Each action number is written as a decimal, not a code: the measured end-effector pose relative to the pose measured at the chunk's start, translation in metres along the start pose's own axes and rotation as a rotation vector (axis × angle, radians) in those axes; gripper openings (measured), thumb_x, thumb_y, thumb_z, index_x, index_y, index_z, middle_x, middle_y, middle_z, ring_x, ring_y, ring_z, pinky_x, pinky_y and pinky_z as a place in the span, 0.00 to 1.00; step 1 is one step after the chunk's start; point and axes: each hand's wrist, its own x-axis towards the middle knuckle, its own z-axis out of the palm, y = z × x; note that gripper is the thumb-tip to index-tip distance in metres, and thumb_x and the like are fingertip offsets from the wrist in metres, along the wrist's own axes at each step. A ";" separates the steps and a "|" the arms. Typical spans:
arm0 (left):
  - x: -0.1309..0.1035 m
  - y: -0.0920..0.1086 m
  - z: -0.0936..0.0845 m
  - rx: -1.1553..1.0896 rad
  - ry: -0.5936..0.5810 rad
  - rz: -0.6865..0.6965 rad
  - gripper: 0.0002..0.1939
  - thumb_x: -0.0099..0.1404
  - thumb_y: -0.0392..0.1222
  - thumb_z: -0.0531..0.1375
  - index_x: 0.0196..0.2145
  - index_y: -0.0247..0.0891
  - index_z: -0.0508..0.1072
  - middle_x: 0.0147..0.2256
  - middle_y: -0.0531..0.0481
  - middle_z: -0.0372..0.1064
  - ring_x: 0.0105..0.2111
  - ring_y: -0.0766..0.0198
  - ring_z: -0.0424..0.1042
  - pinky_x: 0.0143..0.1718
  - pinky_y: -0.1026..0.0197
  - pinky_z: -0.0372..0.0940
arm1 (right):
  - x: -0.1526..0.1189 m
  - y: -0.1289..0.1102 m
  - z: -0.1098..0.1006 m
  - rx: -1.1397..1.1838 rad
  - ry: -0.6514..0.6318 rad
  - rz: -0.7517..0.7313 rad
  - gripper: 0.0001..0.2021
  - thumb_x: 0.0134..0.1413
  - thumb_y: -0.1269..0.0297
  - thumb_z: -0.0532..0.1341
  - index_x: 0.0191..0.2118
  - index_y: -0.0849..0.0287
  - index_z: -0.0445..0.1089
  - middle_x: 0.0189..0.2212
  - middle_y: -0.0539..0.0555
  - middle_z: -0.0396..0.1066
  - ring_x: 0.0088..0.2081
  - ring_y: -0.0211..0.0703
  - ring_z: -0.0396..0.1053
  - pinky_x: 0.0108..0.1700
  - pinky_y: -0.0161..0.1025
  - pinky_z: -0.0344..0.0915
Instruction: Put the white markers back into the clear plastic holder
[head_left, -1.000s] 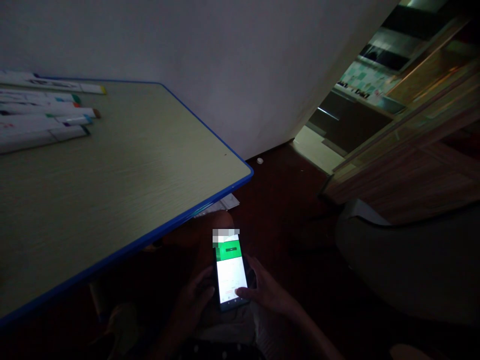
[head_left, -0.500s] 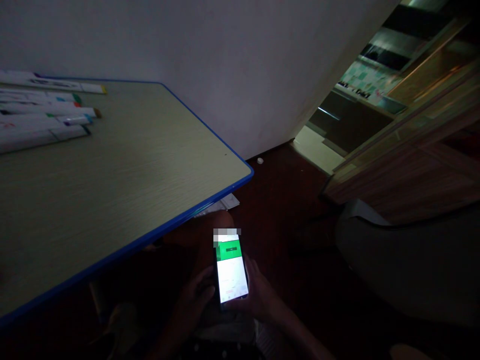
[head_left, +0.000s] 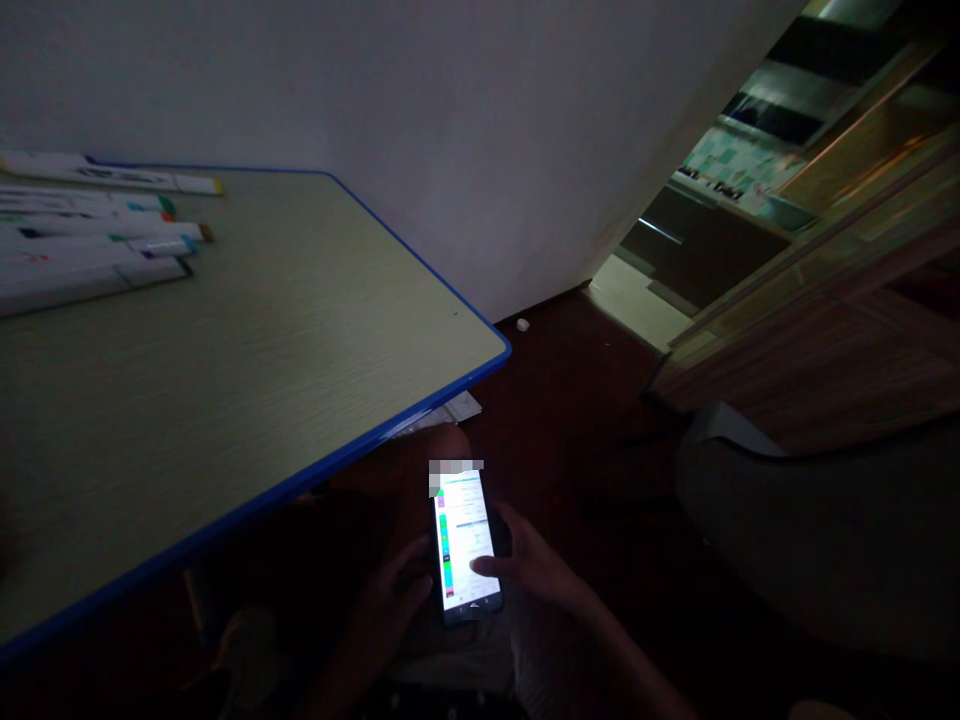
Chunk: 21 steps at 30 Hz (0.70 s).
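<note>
A lit smartphone (head_left: 463,540) is held upright over my lap, its screen white with a coloured strip down the left side. My left hand (head_left: 405,585) grips its left edge, fingers curled and partly lost in shadow. Round the right edge is my right hand (head_left: 525,555), its thumb lying over the lower part of the screen. The fingers behind the phone are hidden. Blurred squares cover the top of the screen.
A pale table (head_left: 300,320) with a blue edge stands at the left, several white markers (head_left: 150,240) on it. To the right is a dark chair (head_left: 810,520). A small white object (head_left: 523,325) lies on the dark floor, and a kitchen (head_left: 720,210) shows beyond the doorway.
The phone's screen has switched from a green banner page to a list with a coloured strip. My right thumb has moved from the phone's bottom onto the screen.
</note>
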 end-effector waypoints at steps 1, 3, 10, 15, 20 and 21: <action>0.000 0.000 0.000 -0.001 -0.006 -0.005 0.22 0.47 0.47 0.61 0.41 0.39 0.73 0.43 0.45 0.72 0.46 0.49 0.67 0.48 0.49 0.62 | 0.005 0.001 0.000 -0.042 0.071 -0.001 0.21 0.40 0.57 0.63 0.42 0.61 0.64 0.39 0.55 0.70 0.38 0.46 0.68 0.38 0.41 0.65; 0.000 -0.002 0.000 -0.005 -0.018 -0.022 0.22 0.47 0.47 0.61 0.41 0.39 0.72 0.44 0.45 0.71 0.47 0.49 0.67 0.48 0.49 0.62 | 0.013 0.003 0.000 -0.092 0.194 0.003 0.17 0.49 0.52 0.55 0.33 0.64 0.67 0.31 0.55 0.70 0.33 0.45 0.68 0.35 0.41 0.65; 0.000 -0.005 0.001 -0.038 -0.013 -0.028 0.23 0.47 0.48 0.61 0.41 0.39 0.72 0.45 0.45 0.70 0.47 0.49 0.67 0.48 0.49 0.62 | 0.017 0.008 -0.007 -0.070 0.084 -0.006 0.18 0.42 0.53 0.61 0.36 0.63 0.66 0.33 0.55 0.70 0.33 0.44 0.67 0.32 0.38 0.64; 0.000 -0.004 0.001 -0.040 -0.020 -0.028 0.23 0.47 0.48 0.61 0.42 0.38 0.72 0.44 0.44 0.71 0.46 0.49 0.67 0.48 0.48 0.61 | 0.019 0.008 -0.006 0.008 0.005 -0.018 0.20 0.42 0.54 0.61 0.40 0.62 0.64 0.35 0.53 0.70 0.34 0.43 0.67 0.33 0.37 0.64; 0.000 -0.006 0.002 -0.053 0.004 -0.027 0.23 0.46 0.48 0.61 0.41 0.38 0.72 0.45 0.44 0.70 0.47 0.49 0.66 0.49 0.49 0.61 | 0.020 0.006 -0.006 -0.009 0.114 -0.025 0.19 0.50 0.50 0.53 0.31 0.64 0.67 0.28 0.53 0.69 0.30 0.42 0.66 0.31 0.37 0.62; 0.000 -0.007 0.002 -0.053 0.008 -0.020 0.23 0.46 0.48 0.61 0.41 0.38 0.72 0.45 0.44 0.70 0.47 0.49 0.66 0.49 0.49 0.61 | 0.021 0.006 -0.005 -0.001 0.084 -0.022 0.19 0.49 0.50 0.54 0.33 0.64 0.67 0.29 0.53 0.70 0.31 0.42 0.67 0.32 0.36 0.62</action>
